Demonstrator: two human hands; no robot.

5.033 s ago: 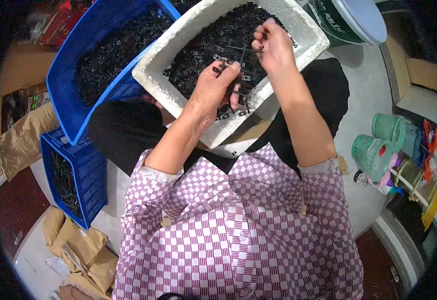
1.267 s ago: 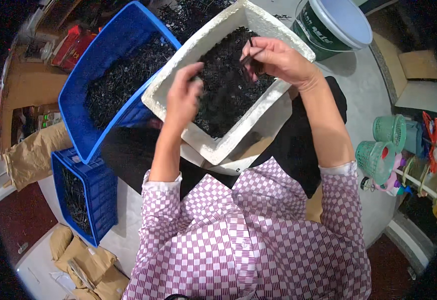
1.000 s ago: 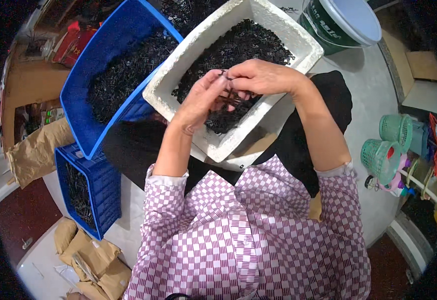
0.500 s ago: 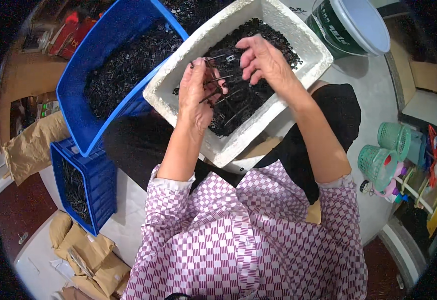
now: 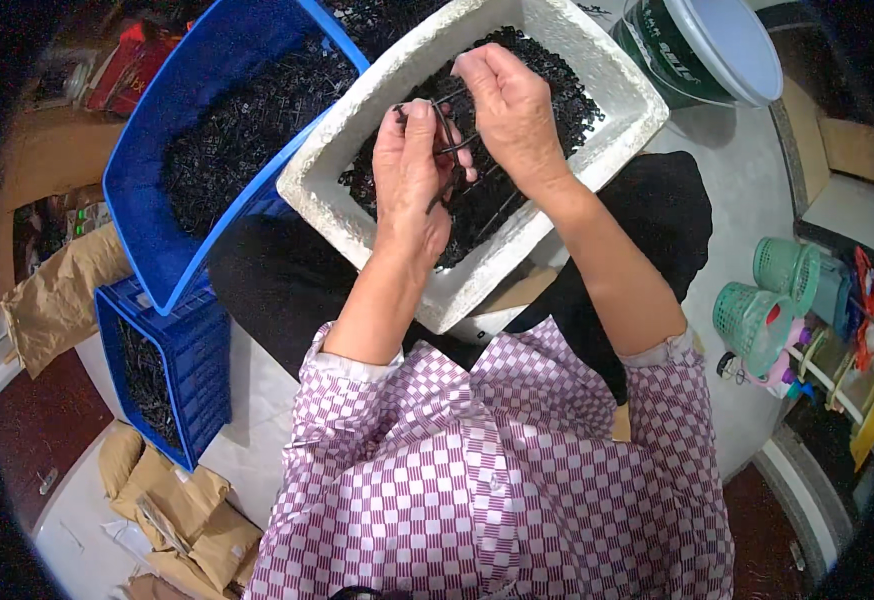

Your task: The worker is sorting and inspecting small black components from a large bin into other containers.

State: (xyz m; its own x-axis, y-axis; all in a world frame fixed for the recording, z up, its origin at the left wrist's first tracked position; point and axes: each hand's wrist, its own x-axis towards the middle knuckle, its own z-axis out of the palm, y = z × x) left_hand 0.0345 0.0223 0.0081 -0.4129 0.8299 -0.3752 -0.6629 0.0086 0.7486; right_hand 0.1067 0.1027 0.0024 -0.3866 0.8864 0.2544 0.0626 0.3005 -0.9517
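My left hand (image 5: 409, 175) is closed around several thin black rods (image 5: 449, 149) whose ends stick out past the thumb and fingers. Close beside it, my right hand (image 5: 519, 115) has thumb and fingers pinched together at the far end of a rod; the small piece in that pinch, if any, is hidden. Both hands are over a white foam box (image 5: 462, 300) tilted across my lap. Many small black parts (image 5: 569, 100) fill its bottom.
A large blue bin (image 5: 135, 185) of small black pieces (image 5: 247, 140) stands left of the foam box. Below it is a smaller blue crate (image 5: 200, 365) with thin black parts. A green and white bucket (image 5: 672, 55) stands at far right, green baskets (image 5: 745, 325) at right, paper packages (image 5: 202, 515) at lower left.
My right hand has moved left toward the rods, and its spread fingers have closed into a pinch. My left hand has shifted slightly right, still holding the rods.
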